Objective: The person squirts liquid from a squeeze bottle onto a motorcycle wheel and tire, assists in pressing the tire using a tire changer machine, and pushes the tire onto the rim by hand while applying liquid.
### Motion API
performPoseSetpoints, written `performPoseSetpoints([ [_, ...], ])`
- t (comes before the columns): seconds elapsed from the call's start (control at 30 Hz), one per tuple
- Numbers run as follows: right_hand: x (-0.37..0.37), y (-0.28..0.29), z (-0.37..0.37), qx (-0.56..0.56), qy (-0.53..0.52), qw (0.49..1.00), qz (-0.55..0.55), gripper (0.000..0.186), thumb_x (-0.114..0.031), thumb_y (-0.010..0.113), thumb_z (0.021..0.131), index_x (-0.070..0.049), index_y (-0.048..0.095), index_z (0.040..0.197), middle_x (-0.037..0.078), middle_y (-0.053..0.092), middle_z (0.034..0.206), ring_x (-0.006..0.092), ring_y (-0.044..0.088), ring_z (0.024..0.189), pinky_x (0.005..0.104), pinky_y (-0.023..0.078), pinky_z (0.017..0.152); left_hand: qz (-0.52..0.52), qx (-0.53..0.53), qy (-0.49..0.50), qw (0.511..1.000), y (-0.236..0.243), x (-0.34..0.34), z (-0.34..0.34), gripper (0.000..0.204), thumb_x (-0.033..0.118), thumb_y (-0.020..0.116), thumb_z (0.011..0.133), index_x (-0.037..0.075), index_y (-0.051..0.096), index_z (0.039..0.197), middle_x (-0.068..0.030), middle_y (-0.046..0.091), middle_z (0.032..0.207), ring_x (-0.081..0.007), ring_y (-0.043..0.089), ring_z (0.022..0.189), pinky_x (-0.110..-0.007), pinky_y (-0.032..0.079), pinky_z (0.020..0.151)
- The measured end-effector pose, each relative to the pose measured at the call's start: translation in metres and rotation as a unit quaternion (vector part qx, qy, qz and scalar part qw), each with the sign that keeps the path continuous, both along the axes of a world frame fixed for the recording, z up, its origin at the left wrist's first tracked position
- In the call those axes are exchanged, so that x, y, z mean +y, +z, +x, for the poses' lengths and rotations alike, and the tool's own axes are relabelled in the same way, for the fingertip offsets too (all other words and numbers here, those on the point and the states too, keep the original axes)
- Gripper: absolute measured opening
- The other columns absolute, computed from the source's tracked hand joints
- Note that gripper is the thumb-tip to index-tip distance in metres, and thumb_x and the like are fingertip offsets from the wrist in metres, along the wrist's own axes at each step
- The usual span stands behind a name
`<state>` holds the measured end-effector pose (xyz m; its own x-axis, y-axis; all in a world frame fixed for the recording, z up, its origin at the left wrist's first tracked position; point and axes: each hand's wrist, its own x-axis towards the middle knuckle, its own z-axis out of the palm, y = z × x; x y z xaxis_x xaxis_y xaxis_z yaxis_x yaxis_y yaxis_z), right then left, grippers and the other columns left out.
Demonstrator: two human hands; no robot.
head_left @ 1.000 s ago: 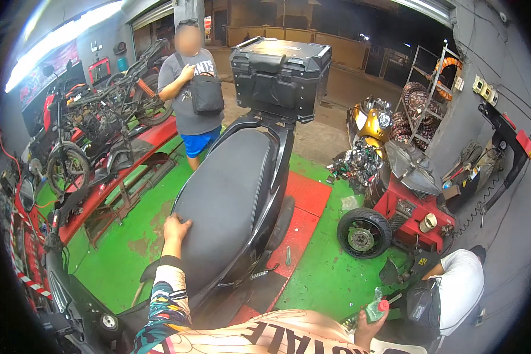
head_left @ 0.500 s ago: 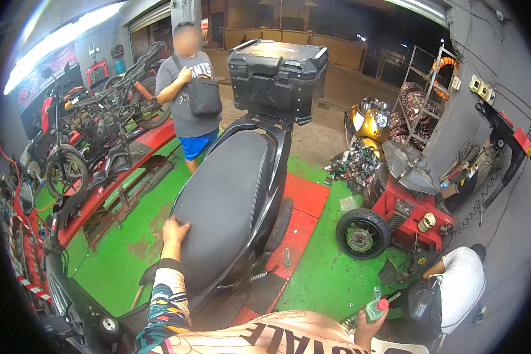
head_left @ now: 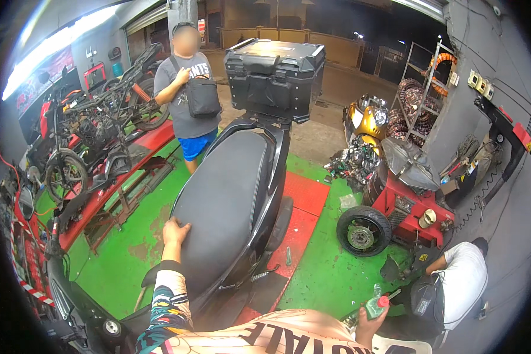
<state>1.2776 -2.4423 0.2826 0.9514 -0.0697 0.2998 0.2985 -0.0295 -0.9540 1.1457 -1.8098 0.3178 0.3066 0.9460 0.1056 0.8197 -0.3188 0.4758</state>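
Note:
My left hand (head_left: 174,233) rests on the left edge of the black padded scooter seat (head_left: 218,183), thumb apart from the fingers on its surface. A large black top box (head_left: 274,82) is mounted behind the seat. At the lower right, my right hand (head_left: 367,321) is wrapped round a small clear plastic bottle (head_left: 374,305) with a red cap and greenish look, held just beside my torso.
A person in grey shirt (head_left: 187,106) stands left of the scooter. A crouching person in white (head_left: 460,283) is at right. A red tire machine (head_left: 413,215), loose wheel (head_left: 363,233) and yellow scooter (head_left: 363,118) stand right. Partly stripped motorbikes occupy a red lift (head_left: 118,180) at left.
The crouching person's head and shoulders have shifted slightly up. The view has drifted a little, while both my hands stay where they were on the seat and bottle.

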Motion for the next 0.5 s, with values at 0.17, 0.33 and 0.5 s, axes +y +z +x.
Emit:
performPoseSetpoints([
  [0.17,-0.0009,-0.0021,0.0012,0.002,-0.014,0.999,-0.028,0.08,-0.027,0.079,0.079,0.0,0.034,0.139,0.009,0.059,0.105,0.0184,0.06,0.09,0.0325,0.049,0.085,0.007,-0.013,-0.002,1.0,-0.0012,0.0008,0.0003,0.05,0.041,0.082,0.067,0.005,0.067,0.098,-0.0181,0.069,0.104,-0.0333,0.064,0.102,-0.044,0.051,0.089],
  [0.33,-0.0001,-0.0031,0.0002,0.003,-0.02,0.999,-0.04,0.079,-0.03,0.079,0.078,0.0,0.036,0.137,0.008,0.059,0.103,0.0177,0.059,0.091,0.0322,0.048,0.085,0.003,-0.013,0.004,1.0,0.0012,-0.0015,0.0006,0.049,0.04,0.083,0.067,0.004,0.067,0.096,-0.0192,0.069,0.104,-0.0341,0.065,0.1,-0.044,0.051,0.087],
  [0.5,0.0015,-0.0037,-0.0011,0.007,-0.017,0.999,-0.027,0.079,-0.032,0.08,0.077,0.0,0.037,0.136,0.008,0.059,0.103,0.0176,0.059,0.092,0.0323,0.048,0.085,-0.005,-0.006,0.004,1.0,0.0059,-0.0052,0.0006,0.049,0.038,0.081,0.07,0.001,0.067,0.099,-0.0194,0.069,0.103,-0.0342,0.066,0.1,-0.044,0.052,0.088],
])
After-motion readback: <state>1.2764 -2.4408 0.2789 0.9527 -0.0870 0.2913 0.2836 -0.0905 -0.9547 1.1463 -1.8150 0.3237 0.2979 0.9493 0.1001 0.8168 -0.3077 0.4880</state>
